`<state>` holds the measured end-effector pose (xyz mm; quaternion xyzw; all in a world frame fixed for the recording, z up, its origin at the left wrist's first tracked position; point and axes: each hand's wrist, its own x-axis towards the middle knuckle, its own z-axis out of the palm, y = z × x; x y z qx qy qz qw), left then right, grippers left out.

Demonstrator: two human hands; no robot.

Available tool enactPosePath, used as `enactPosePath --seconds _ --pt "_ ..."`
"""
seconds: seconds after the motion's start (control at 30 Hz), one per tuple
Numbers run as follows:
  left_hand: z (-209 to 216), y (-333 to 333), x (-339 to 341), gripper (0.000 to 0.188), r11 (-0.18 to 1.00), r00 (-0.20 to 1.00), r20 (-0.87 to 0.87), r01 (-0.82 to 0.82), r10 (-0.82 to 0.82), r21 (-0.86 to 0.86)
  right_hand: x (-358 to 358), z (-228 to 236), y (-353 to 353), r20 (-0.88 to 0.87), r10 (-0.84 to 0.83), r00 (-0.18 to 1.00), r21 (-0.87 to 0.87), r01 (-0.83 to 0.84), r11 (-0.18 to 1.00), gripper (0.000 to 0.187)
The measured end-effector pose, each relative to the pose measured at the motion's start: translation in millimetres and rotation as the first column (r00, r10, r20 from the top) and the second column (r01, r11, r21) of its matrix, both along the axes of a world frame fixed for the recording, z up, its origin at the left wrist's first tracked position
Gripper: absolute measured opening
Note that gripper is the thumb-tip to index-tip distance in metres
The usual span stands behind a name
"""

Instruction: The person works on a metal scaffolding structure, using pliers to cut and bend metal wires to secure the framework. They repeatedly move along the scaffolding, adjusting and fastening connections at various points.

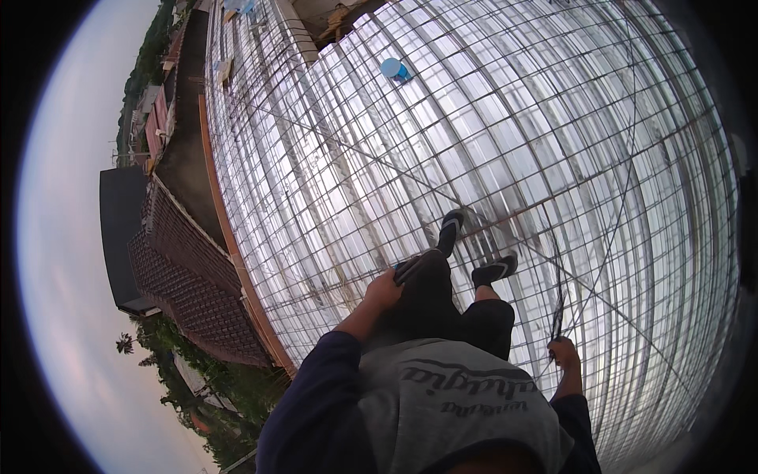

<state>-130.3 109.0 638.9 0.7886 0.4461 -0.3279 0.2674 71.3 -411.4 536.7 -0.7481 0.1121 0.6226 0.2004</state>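
You've got one dark bundle of strands in your right hand, fingers curled round it, and one dark object wrapped in your left hand's fingers. Two shoes on the rebar mesh, one blue container ahead.

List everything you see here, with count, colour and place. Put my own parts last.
Wire mesh: one expanse, dark, across the middle and right
Ribbed sheets: several, silvery, under the mesh
Container: one, blue, upper middle
Edge strip: one, orange-brown, left of the mesh
Tiled roof: one, brown, left
Trees: several, green, lower left
Dark object: one, blackish, at your left hand
Thin strands: count unclear, dark, at your right hand
Shoes: two, black and grey, centre
Left hand: one, bare, centre
Right hand: one, bare, lower right
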Motion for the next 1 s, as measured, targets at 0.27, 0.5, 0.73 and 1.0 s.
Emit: enactPosePath --seconds 0.27,0.5,0.73,1.0 --pt "13 42 -155 0.049 0.974 0.973 -0.049 -0.225 0.226 0.031 -10 14 21 0.019 0.063 0.998 -0.028 -0.063 0.998 0.031" --pt "-19 85 -242 0.045 0.932 0.933 0.032 -0.355 0.358 -0.075 -5 56 149 0.15 0.152 0.977 -0.133 -0.133 0.982 0.027" --pt "-18 146 -327 0.045 0.861 0.867 0.038 -0.488 0.498 -0.142 -16 99 285 0.307 0.264 0.914 -0.128 -0.235 0.964 0.03" --pt "-26 240 -418 0.048 0.745 0.743 0.062 -0.663 0.667 -0.071 -37 133 403 0.338 0.286 0.897 -0.155 -0.247 0.956 0.024"
